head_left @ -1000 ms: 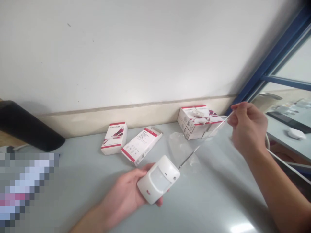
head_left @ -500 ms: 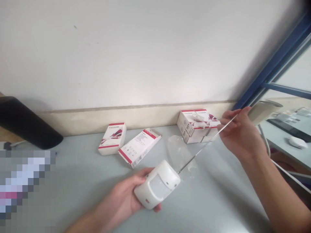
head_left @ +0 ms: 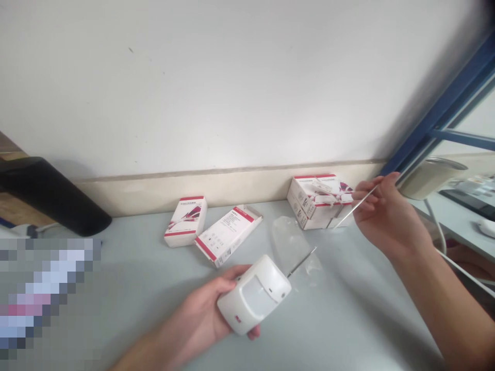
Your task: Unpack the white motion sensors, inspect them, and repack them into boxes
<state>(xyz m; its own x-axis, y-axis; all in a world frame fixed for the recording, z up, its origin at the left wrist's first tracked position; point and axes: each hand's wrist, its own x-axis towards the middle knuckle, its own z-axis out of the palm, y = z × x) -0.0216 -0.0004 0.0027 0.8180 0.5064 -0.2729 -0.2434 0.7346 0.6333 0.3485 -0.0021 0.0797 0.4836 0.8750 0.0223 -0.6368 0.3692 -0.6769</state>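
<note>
My left hand (head_left: 211, 304) is wrapped round a white motion detector (head_left: 255, 296), which is tilted with its pale lens window facing up. A short metal antenna stub (head_left: 303, 260) sticks out of the detector's upper right end. Up to the right, my right hand (head_left: 390, 216) pinches a thin antenna section (head_left: 356, 207) between thumb and fingers. Its lower end stands apart from the stub, with a gap between the two. Behind the stub lies a clear plastic bag (head_left: 288, 238) on the grey table (head_left: 309, 330).
Two white and red boxes, one upright-printed box (head_left: 185, 221) and one opened box (head_left: 230, 234), lie behind the detector. Strapped boxes (head_left: 320, 201) stand against the wall. A black object (head_left: 58, 198) is at left, a beige lamp-like shade (head_left: 431, 178) and blue frame (head_left: 444, 103) at right.
The antenna ran unbroken from the detector to my right hand; now it is in two pieces with a gap. The view has shifted slightly, and both hands keep their grips.
</note>
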